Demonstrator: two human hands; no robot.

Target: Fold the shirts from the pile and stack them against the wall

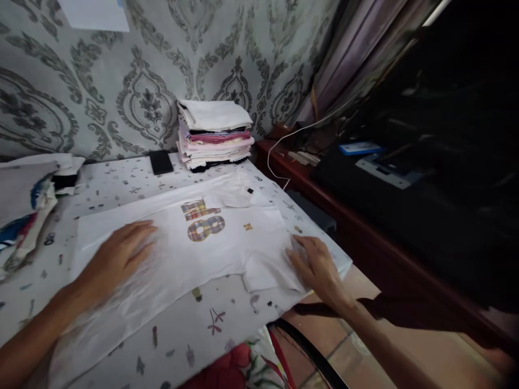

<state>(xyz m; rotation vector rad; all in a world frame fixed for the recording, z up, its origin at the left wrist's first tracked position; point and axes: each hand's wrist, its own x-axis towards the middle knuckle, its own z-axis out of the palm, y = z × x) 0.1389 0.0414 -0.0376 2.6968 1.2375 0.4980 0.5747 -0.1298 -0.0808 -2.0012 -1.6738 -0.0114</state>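
Observation:
A white shirt (227, 254) lies spread across the table, its hem side toward my left. Plaid patchwork figures and a small gold letter mark its front. One sleeve is laid over the far side, and the other lies toward the near edge. My left hand (117, 256) rests flat on the lower part of the shirt with fingers stretched out. At the neck and shoulder end, my right hand (316, 265) touches the cloth, thumb and fingers apart. Neither hand grips anything visible.
A stack of folded clothes (214, 135) stands against the patterned wall, beside a black phone (161, 162). More clothes (26, 200) lie at the left. A white cable (298, 131) crosses the dark red furniture (284, 162) on the right. A curved black rim (308, 351) is below the table edge.

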